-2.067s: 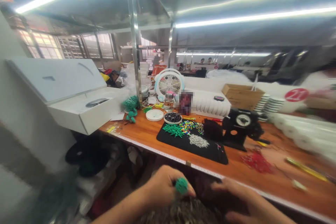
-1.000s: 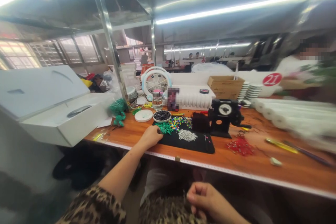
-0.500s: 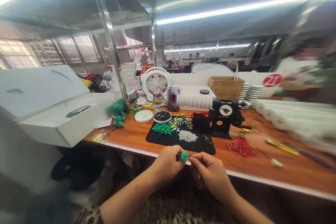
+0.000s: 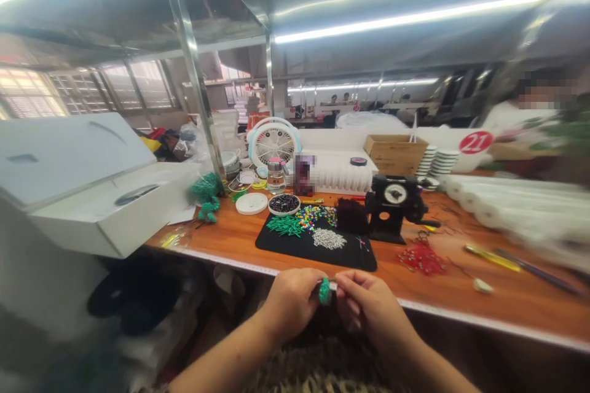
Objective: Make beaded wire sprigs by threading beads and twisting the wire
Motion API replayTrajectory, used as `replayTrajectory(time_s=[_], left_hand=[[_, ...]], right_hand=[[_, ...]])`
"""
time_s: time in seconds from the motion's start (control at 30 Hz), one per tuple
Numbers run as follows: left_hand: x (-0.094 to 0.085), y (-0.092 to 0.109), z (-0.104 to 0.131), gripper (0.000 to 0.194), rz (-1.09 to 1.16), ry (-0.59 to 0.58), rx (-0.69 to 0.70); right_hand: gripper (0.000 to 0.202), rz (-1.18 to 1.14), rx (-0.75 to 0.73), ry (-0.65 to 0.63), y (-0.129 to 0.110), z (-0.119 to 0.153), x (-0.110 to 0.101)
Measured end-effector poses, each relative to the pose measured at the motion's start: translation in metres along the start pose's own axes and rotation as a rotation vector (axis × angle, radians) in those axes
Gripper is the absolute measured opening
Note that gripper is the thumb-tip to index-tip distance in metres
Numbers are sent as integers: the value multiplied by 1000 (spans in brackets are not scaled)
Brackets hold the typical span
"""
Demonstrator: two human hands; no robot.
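Observation:
Just off the table's front edge, my left hand (image 4: 291, 302) is closed on a small green bundle (image 4: 324, 290) that looks like cord or strung beads. My right hand (image 4: 370, 299) pinches at the bundle's right side, perhaps on a thin strand too fine to make out. Beyond both hands lies a black mat (image 4: 295, 250). On it are green tube-like pieces (image 4: 284, 226), multicoloured beads (image 4: 318, 216), a pile of silvery beads (image 4: 329, 238) and a dark clump of threads (image 4: 353, 215).
A black hand-cranked device (image 4: 391, 212) stands right of the mat, near red strands (image 4: 421, 256). Behind are a dish of dark beads (image 4: 284, 204), a fan (image 4: 275, 146) and a cardboard box (image 4: 396, 155). An open white box (image 4: 115, 212) sits left. Another person (image 4: 520, 120) is at far right.
Both hands have dropped slightly toward me. The green bundle has turned and now hangs lower and longer between them, with my right fingers still pinched at its side.

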State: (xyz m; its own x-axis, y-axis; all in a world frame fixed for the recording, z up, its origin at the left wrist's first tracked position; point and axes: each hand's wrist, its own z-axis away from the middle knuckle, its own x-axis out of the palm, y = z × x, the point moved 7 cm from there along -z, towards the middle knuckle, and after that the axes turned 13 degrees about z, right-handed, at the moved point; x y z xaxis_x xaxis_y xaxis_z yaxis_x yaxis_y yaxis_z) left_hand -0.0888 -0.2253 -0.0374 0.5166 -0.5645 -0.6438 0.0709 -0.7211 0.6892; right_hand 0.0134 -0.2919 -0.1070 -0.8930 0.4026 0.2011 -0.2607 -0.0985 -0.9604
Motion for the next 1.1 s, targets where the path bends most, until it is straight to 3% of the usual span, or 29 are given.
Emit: replayTrajectory(time_s=[0.1, 0.2, 0.3, 0.37, 0.53, 0.63, 0.83, 1.03, 1.1], left_hand=[[-4, 4, 6, 17, 176, 104, 41], [2, -13, 11, 15, 584, 212, -174], [26, -28, 17, 28, 991, 197, -417], [33, -32, 20, 35, 1113, 184, -473], [26, -36, 24, 42, 1101, 176, -516], [29, -36, 27, 46, 1124, 126, -583], [56, -36, 38, 56, 1403, 138, -680], [71, -37, 43, 51, 1430, 86, -703], [72, -39, 44, 50, 1431, 94, -720]], right_hand=[[48, -171, 63, -102, 3, 4, 9], [48, -188, 85, -161, 5, 12, 19], [51, -142, 101, -192, 13, 18, 26], [52, -90, 86, -187, 19, 19, 26], [52, 92, 21, -3, 26, 18, 5], [52, 157, -12, 35, 23, 19, 1], [49, 207, -42, -6, 17, 22, 6], [41, 28, -52, -216, 20, 24, 25], [42, 21, -64, -217, 18, 26, 27]])
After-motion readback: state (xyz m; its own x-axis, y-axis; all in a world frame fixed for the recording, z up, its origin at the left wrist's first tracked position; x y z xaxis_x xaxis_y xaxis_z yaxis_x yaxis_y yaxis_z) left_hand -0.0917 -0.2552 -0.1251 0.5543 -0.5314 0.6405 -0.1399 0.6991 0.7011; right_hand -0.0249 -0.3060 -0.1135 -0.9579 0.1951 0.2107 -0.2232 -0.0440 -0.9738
